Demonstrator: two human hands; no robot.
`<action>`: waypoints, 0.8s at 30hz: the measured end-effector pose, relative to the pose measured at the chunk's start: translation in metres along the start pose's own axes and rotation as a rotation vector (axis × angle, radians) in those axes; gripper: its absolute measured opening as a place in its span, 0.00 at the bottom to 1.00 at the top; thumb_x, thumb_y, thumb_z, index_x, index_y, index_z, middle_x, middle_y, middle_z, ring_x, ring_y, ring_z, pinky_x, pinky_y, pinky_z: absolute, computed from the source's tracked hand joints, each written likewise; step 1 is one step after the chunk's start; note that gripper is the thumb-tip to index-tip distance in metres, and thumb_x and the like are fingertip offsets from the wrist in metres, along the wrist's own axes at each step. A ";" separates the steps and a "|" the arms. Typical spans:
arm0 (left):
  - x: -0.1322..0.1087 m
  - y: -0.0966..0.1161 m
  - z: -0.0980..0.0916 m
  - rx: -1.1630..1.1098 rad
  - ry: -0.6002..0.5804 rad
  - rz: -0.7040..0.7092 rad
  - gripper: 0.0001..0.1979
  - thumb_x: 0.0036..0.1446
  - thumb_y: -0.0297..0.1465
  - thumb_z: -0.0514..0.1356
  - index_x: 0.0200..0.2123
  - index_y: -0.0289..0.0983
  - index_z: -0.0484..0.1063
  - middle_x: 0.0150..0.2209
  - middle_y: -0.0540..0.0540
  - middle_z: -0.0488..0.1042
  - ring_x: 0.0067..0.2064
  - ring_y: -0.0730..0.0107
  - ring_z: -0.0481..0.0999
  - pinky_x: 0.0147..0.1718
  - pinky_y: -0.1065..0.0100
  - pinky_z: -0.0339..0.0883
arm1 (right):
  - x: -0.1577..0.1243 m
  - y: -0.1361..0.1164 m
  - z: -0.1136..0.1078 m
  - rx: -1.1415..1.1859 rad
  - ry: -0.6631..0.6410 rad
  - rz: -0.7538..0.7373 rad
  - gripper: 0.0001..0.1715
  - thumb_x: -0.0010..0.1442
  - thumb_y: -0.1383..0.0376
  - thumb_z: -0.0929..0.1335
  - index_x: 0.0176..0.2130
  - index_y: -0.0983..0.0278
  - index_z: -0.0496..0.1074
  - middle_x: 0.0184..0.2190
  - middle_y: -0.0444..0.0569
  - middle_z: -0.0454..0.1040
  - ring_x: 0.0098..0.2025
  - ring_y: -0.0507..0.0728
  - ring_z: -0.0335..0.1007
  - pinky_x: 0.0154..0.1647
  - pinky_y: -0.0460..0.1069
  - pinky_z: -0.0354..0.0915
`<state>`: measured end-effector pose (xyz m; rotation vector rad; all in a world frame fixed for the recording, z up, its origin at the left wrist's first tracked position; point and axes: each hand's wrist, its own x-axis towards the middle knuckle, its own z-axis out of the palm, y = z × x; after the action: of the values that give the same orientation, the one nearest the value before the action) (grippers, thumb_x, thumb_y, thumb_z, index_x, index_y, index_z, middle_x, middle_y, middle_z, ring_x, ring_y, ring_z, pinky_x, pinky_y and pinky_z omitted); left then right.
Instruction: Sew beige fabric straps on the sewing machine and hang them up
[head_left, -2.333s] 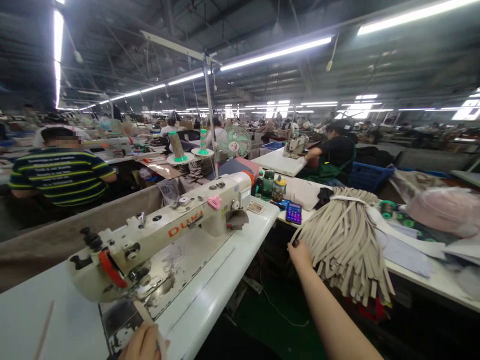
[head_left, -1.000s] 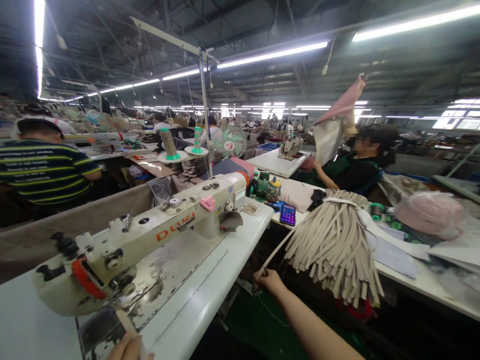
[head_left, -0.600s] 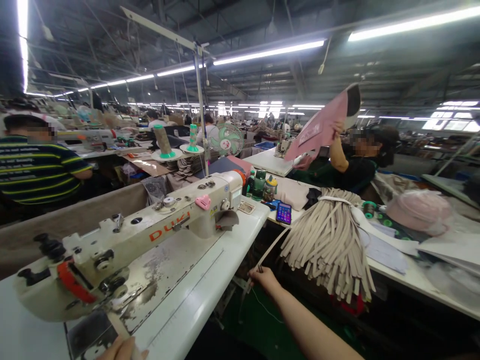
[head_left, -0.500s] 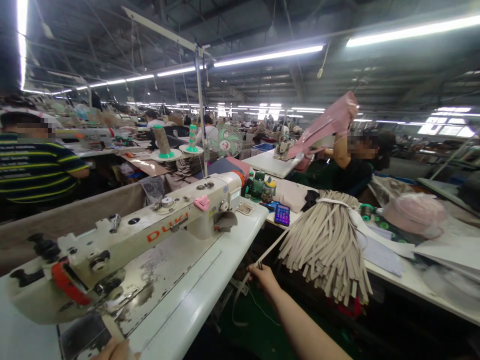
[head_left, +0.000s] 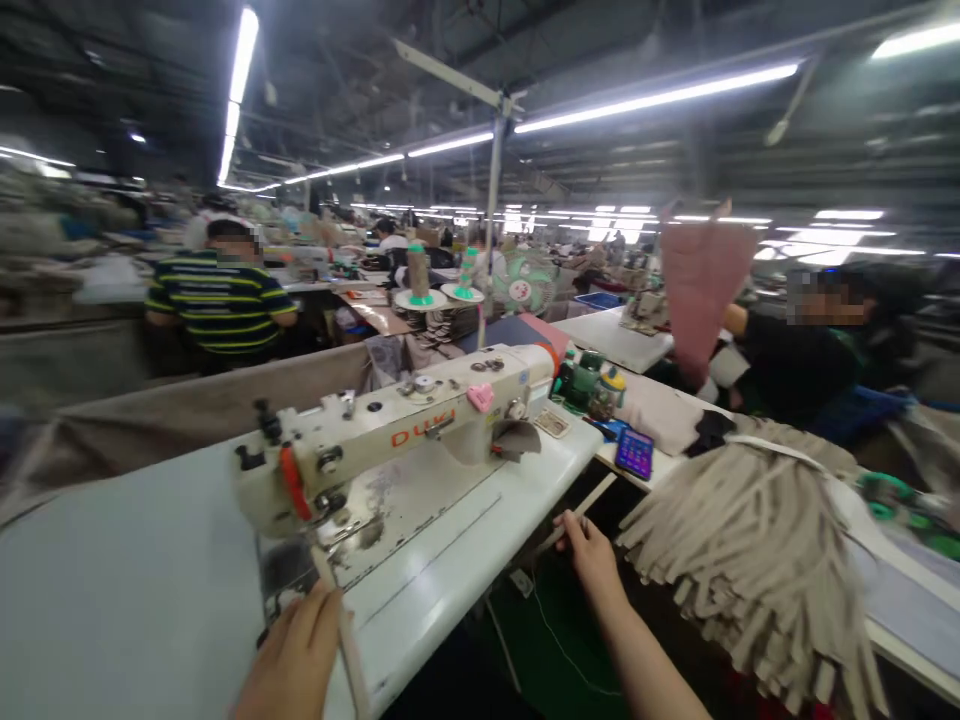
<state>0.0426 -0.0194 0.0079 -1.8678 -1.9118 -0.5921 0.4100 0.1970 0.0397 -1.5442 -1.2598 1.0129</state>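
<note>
My left hand [head_left: 296,645] rests on the bed of a white sewing machine [head_left: 450,425], fingers together on a beige fabric strip [head_left: 350,650]. That strip runs from beside the needle area down past the hand to the table's front edge. Off the table's right side, my right hand [head_left: 592,562] pinches another narrow beige strip [head_left: 598,494], which slants up toward the side table. Close to that hand, a thick bundle of beige strips [head_left: 757,540] hangs over the side table's edge, bound with a pale band. The left fingertips are partly hidden.
A phone [head_left: 634,453], a jar with a yellow lid [head_left: 607,393] and a green bottle [head_left: 581,378] sit behind the bundle. Thread cones [head_left: 418,275] stand behind the machine. On the right, a co-worker [head_left: 802,345] holds up a pink piece [head_left: 705,290]; another person [head_left: 221,290] sits at left.
The view has swung left, so the machine and bundle appear farther right. My left hand has come more fully into view beside the needle area. The co-worker's pink piece now hangs down.
</note>
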 end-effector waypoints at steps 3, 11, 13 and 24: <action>0.006 0.014 -0.008 0.087 0.002 -0.065 0.15 0.68 0.25 0.50 0.52 0.36 0.73 0.56 0.37 0.73 0.56 0.49 0.75 0.55 0.49 0.73 | -0.004 -0.020 0.006 -0.120 -0.121 -0.163 0.31 0.52 0.38 0.68 0.35 0.62 0.76 0.24 0.48 0.76 0.27 0.59 0.71 0.30 0.50 0.65; 0.025 0.029 -0.025 0.138 -0.071 -0.099 0.14 0.68 0.22 0.50 0.52 0.29 0.70 0.53 0.34 0.74 0.55 0.53 0.77 0.60 0.50 0.70 | -0.031 -0.053 0.036 -0.307 -0.455 -0.396 0.29 0.56 0.40 0.68 0.42 0.59 0.76 0.27 0.47 0.78 0.26 0.58 0.74 0.29 0.48 0.70; 0.027 0.029 -0.029 0.124 -0.105 -0.101 0.15 0.67 0.21 0.50 0.53 0.28 0.69 0.53 0.33 0.74 0.56 0.53 0.76 0.61 0.50 0.69 | -0.043 -0.058 0.044 -0.289 -0.524 -0.418 0.29 0.55 0.39 0.69 0.42 0.58 0.77 0.28 0.48 0.79 0.27 0.58 0.75 0.29 0.48 0.71; 0.030 0.029 -0.034 0.122 0.016 -0.126 0.13 0.69 0.22 0.49 0.50 0.29 0.71 0.48 0.36 0.77 0.56 0.56 0.76 0.65 0.49 0.62 | -0.081 -0.064 0.077 -0.260 -0.778 -0.419 0.34 0.59 0.37 0.66 0.47 0.59 0.81 0.26 0.49 0.78 0.29 0.59 0.76 0.32 0.47 0.73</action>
<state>0.0708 -0.0127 0.0535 -1.6729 -2.0185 -0.5140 0.3065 0.1336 0.0837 -0.9917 -2.2137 1.2430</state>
